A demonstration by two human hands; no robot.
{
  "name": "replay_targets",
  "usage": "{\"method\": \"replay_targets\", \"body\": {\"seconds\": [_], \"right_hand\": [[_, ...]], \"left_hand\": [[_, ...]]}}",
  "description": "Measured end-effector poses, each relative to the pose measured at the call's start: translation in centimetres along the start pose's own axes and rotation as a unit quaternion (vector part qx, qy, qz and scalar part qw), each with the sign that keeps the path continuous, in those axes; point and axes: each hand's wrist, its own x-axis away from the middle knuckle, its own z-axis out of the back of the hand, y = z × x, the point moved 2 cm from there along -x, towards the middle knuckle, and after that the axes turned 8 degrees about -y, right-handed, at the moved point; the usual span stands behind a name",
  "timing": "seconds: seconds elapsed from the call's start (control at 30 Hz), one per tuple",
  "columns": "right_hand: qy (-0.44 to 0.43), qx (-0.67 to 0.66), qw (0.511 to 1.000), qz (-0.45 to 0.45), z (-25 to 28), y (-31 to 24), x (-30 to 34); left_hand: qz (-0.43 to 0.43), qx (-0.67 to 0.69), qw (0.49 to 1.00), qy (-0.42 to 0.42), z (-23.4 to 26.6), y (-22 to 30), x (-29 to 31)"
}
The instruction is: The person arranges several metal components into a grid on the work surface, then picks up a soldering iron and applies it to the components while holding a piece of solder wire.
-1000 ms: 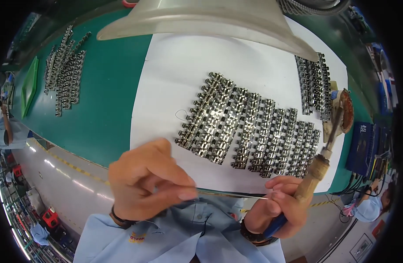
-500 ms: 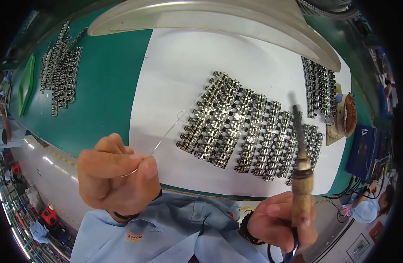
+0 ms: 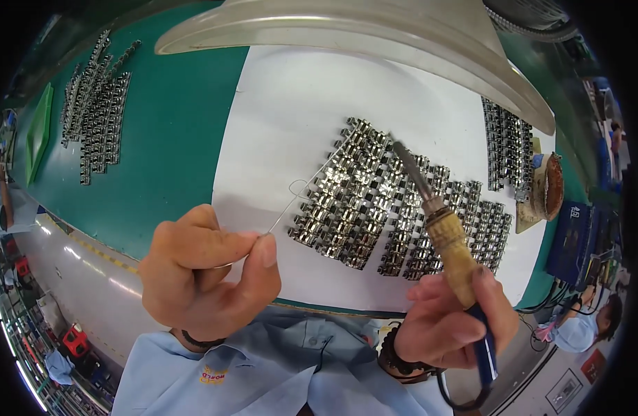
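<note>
Between thumb and forefinger, my left hand (image 3: 209,272) pinches a thin silvery solder wire (image 3: 285,208). The wire has a small loop midway, and its far end reaches the upper left of the metal parts. My right hand (image 3: 457,320) grips a soldering iron (image 3: 452,248) by its wooden handle. Its dark tip points up and left, over the top of the rows; whether it touches them I cannot tell. Beneath lie several slanting rows of small shiny metal parts (image 3: 353,197) on a white sheet (image 3: 253,139).
A pale lamp hood (image 3: 360,31) spans the far side. At the right are more metal rows (image 3: 506,142), a round rusty-rimmed holder (image 3: 553,186) and a dark blue box (image 3: 572,239). Far left, stacked metal strips (image 3: 100,118) and a green tray (image 3: 39,135) lie on the green mat (image 3: 173,132).
The soldering iron has swung left and tilted over the rows, with my right hand turning. My left hand has moved right and the wire has come onto the metal parts.
</note>
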Motion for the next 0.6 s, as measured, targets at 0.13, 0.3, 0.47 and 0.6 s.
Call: {"method": "replay_targets", "body": {"seconds": [0.13,0.3,0.47,0.6], "right_hand": [[-0.027,-0.031,0.996,-0.083,0.2,-0.3,0.0],[0.037,-0.067,0.987,-0.143,-0.6,-0.5,0.0],[0.036,-0.083,0.983,-0.161,-0.7,-0.6,-0.1],[0.05,-0.101,0.976,-0.184,-1.2,-0.5,-0.3]], "left_hand": [[0.007,0.0,1.0,-0.01,0.2,0.0,0.1],[0.01,-0.007,1.0,-0.021,0.2,-0.1,0.0],[0.011,-0.019,0.999,-0.025,0.2,0.0,-0.1],[0.01,-0.02,0.999,-0.038,0.3,0.0,-0.1]]}}
